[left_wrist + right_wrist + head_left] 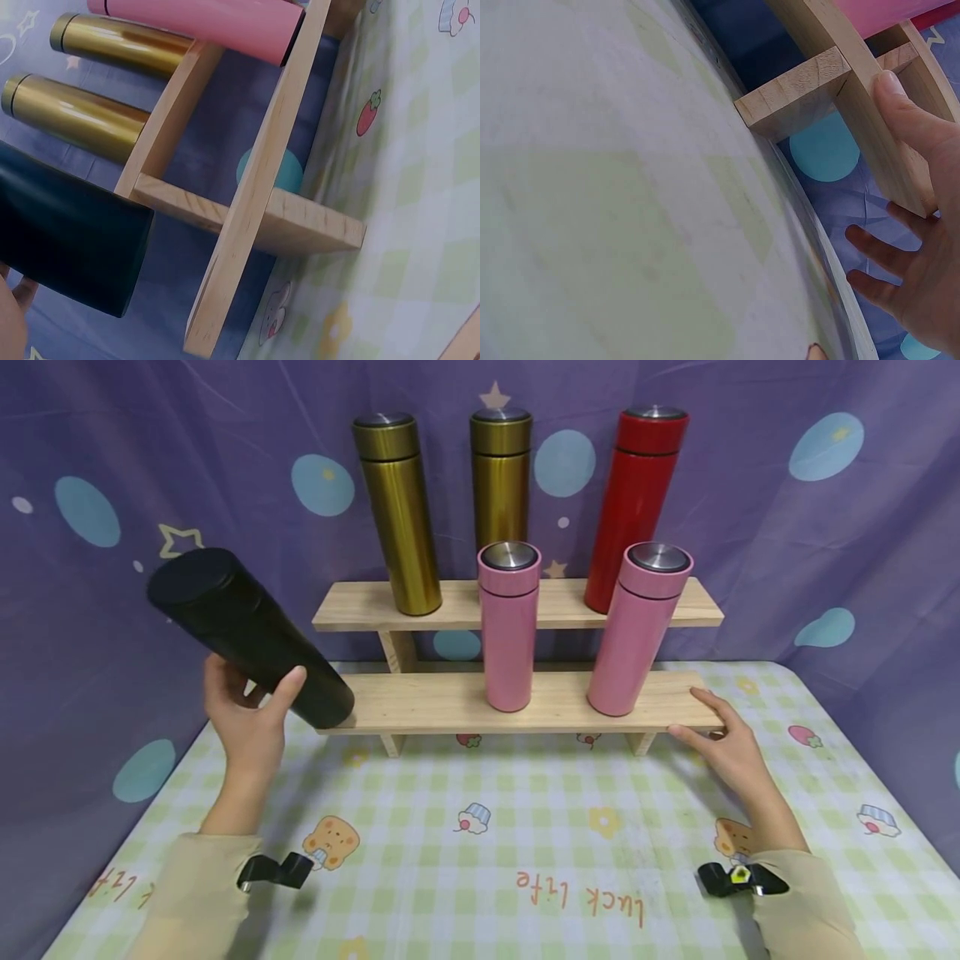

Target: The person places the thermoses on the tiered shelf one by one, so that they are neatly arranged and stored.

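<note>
My left hand (251, 718) grips a black thermos flask (258, 635) around its lower half. The flask tilts, top to the left, base over the left end of the lower board of a two-tier wooden shelf (420, 702). In the left wrist view a gap shows between the black flask (67, 232) and that board (244, 202). At the board's right end my right hand (727, 743) holds on, thumb against the front edge. Two pink flasks, one at mid-board (510, 643) and one farther right (636, 639), stand on the lower tier.
On the upper tier (562, 597) stand two gold flasks, left (401, 527) and middle (501, 493), and a red flask (633, 510) at right. A checked cloth (555, 827) covers the table. Behind the shelf hangs a purple curtain (240, 460).
</note>
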`<state>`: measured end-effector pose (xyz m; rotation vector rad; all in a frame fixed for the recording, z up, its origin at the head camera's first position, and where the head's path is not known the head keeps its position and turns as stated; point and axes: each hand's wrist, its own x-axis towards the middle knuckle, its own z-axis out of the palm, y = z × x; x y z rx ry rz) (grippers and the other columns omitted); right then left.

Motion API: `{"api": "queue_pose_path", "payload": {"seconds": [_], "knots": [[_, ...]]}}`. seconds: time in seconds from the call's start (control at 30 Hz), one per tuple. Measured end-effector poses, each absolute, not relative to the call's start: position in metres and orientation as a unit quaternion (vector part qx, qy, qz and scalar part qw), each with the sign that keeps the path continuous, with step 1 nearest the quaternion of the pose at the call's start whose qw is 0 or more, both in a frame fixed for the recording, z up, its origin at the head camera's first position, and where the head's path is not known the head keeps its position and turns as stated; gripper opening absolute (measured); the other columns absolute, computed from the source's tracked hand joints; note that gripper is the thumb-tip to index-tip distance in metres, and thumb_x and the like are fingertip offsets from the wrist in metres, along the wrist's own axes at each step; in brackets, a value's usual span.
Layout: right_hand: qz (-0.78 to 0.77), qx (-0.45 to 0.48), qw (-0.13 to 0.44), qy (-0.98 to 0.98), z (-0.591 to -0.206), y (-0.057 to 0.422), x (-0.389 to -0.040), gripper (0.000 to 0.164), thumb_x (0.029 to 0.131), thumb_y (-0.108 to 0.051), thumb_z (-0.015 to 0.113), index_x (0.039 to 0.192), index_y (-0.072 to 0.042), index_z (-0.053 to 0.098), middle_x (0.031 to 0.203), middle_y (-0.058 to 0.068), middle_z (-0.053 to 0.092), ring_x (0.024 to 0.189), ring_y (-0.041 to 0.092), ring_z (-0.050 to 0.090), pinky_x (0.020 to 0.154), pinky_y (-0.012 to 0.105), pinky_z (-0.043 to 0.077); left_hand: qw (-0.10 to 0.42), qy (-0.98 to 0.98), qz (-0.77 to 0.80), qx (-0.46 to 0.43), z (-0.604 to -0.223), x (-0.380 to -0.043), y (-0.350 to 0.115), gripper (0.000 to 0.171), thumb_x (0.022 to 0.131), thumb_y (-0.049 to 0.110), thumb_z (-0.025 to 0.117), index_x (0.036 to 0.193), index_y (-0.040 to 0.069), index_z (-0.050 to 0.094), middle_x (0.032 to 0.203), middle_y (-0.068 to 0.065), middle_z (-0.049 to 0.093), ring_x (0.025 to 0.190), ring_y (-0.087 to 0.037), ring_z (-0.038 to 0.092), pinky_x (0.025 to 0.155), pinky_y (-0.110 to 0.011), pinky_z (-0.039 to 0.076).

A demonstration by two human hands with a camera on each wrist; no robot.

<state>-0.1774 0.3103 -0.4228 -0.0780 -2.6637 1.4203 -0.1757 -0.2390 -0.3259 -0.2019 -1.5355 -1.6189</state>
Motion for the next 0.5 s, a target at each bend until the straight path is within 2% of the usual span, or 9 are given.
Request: {"api": "queue_pose_path", "payload": {"seconds": [0.17, 0.5], "knots": [[0.469, -0.025, 0.063, -0.88, -0.423, 0.31, -0.178, 0.083, 0.091, -0.044, 0.07, 0.158, -0.02, 0.027, 0.161, 0.021, 0.019, 0.126, 0.047, 0.039, 0.085, 0.039, 0.037, 0.424, -0.633, -0.641, -0.091, -0.327, -0.178, -0.231, 0.053, 0.074, -0.004, 0.079, 0.122, 0.007, 0.061, 0.107, -0.003, 0.063, 0.096, -0.017, 0.059, 0.078, -0.025, 0.045], [0.468, -0.023, 0.064, -0.881, -0.424, 0.31, -0.178, 0.083, 0.091, -0.044, 0.07, 0.158, -0.021, 0.027, 0.16, 0.022, 0.02, 0.123, 0.047, 0.041, 0.079, 0.036, 0.039, 0.397, -0.648, -0.641, -0.108, -0.328, -0.183, -0.215, 0.054, 0.076, -0.003, 0.078, 0.125, 0.008, 0.059, 0.111, -0.003, 0.062, 0.1, -0.017, 0.057, 0.082, -0.025, 0.046]]}}
